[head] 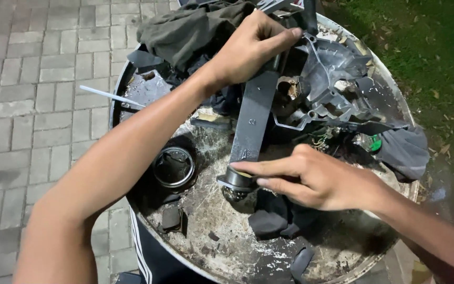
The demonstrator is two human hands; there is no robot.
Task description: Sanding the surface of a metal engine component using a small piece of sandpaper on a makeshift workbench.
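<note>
left hand (248, 47) is closing its grip round the top of the dark metal bar (253, 123), right hand (311, 179) is pinching the round black cap (236, 180) at its foot. it's lying on the rusty drum top (227, 236), looking stiff, heavy, greasy; best held by the flat shank. grey cast housing (332, 79) is sitting beside it.

No packages, labels, signs or screens visible anywhere on drum top.

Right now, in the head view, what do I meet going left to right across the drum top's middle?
Thin white rod → round metal ring → black cylindrical part under the flat dark bar → right hand → grey cloth.
</note>
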